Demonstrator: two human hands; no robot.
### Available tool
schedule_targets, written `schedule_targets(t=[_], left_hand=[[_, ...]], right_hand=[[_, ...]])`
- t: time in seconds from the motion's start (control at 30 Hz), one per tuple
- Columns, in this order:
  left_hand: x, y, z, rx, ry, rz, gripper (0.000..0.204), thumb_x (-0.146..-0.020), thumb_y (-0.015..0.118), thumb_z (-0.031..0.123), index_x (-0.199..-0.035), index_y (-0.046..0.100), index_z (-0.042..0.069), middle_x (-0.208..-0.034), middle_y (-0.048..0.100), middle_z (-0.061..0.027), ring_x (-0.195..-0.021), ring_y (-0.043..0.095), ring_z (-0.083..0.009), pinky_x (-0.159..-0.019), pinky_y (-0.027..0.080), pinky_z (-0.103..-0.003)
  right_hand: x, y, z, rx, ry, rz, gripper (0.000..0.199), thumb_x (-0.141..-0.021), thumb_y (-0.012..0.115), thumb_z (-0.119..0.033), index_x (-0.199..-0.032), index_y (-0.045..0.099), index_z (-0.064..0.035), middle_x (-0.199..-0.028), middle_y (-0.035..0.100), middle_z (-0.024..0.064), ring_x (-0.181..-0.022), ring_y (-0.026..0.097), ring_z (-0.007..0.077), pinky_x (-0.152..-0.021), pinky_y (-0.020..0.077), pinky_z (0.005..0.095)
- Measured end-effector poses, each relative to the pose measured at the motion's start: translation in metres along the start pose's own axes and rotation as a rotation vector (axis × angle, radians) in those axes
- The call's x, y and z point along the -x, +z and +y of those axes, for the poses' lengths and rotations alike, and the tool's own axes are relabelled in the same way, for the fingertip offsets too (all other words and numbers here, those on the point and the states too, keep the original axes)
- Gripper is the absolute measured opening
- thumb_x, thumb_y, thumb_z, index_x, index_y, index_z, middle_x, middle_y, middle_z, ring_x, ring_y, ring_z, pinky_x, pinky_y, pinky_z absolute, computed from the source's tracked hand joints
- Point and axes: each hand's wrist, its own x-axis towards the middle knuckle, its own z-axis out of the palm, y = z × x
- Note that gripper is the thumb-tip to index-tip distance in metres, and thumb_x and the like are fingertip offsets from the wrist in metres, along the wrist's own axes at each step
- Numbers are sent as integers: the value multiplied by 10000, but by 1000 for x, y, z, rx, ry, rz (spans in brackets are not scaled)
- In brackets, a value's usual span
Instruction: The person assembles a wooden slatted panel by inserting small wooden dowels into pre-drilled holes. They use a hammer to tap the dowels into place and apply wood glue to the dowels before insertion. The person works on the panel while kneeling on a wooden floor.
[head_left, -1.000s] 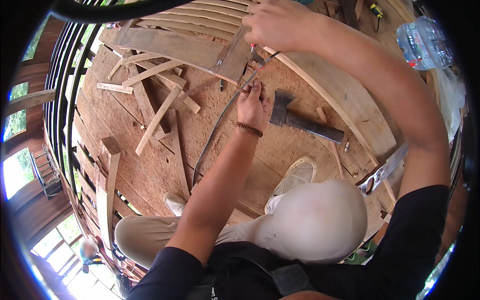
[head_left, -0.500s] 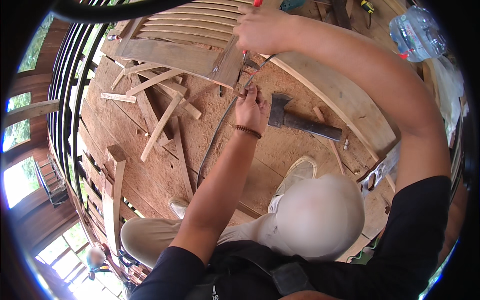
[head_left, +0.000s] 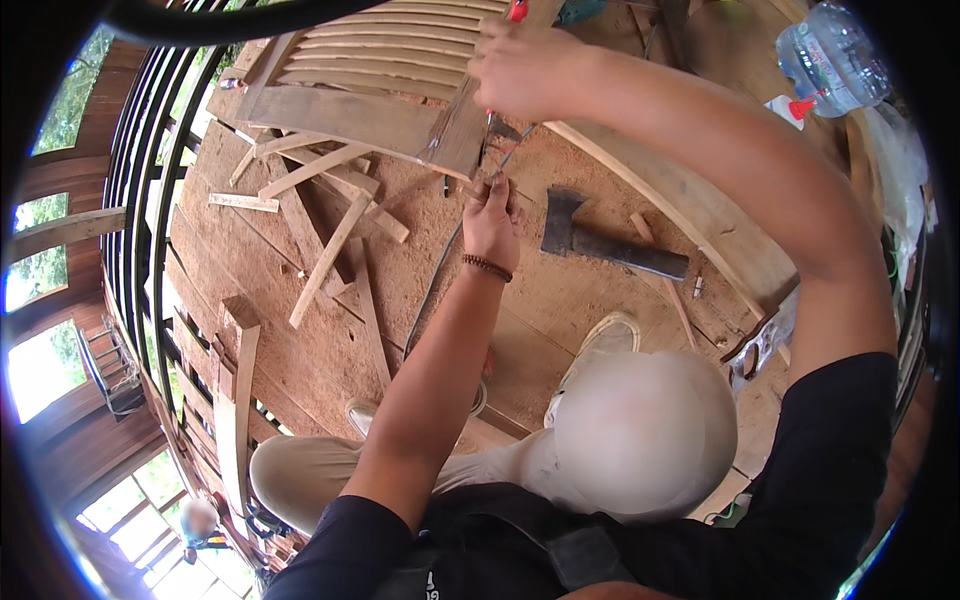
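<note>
In the head view, my right hand is closed around a red-handled screwdriver; the handle's end sticks out above the fingers and a thin shaft shows below them. It is held over the near right corner of a slatted wooden frame. My left hand, with a beaded bracelet at the wrist, pinches at that same corner; what lies between its fingertips is too small to make out. A dark cable runs past the left hand. To the right of it, a hatchet with a dark handle lies on the floor.
Loose wooden strips lie scattered on the sawdust-covered planks to the left. A curved board lies on the right. A large clear water bottle and a red-capped white bottle are at the far right. Another person is at lower left.
The view has shifted slightly. Both hands stay at the frame's corner, with the right hand still on the screwdriver. The red-capped bottle shows more fully beneath my raised right arm's far side.
</note>
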Motion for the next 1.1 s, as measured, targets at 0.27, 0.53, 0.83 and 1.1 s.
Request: schedule_targets(t=[0.27,0.53,0.83,1.1], left_hand=[[-1,4,3,-3,1,-24,117,-1038,599,165,-941,588,101,-808,563,9,-623,446,-90,-604,374,-270],[38,-17,-23,-407,-309,-93,262,-1018,632,219,-817,613,52,-625,523,27,-522,448,-71,-496,369,-259],[30,-19,90,-863,140,5,259,-1005,646,273,-894,742,60,-712,621,23,-627,479,-18,-588,394,-234],[-1,45,33,148,-245,-54,167,-1044,580,265,-1146,619,138,-982,649,13,-524,365,-74,-560,345,-268]], right_hand=[[-12,-11,-1,-26,-5,-140,119,-763,671,-127,-773,789,-132,-902,719,49,-977,675,225,-1035,444,373],[6,-26,-1,97,66,-8,211,-795,665,-238,-878,794,-92,-921,746,91,-985,688,237,-914,494,402],[124,29,-64,-1101,1018,384,269,-991,674,-298,-1040,634,-36,-839,637,31,-717,600,139,-646,487,295],[88,119,-178,-2189,1224,825,200,-1058,526,-256,-1009,557,-65,-808,611,20,-688,546,99,-632,445,262]])
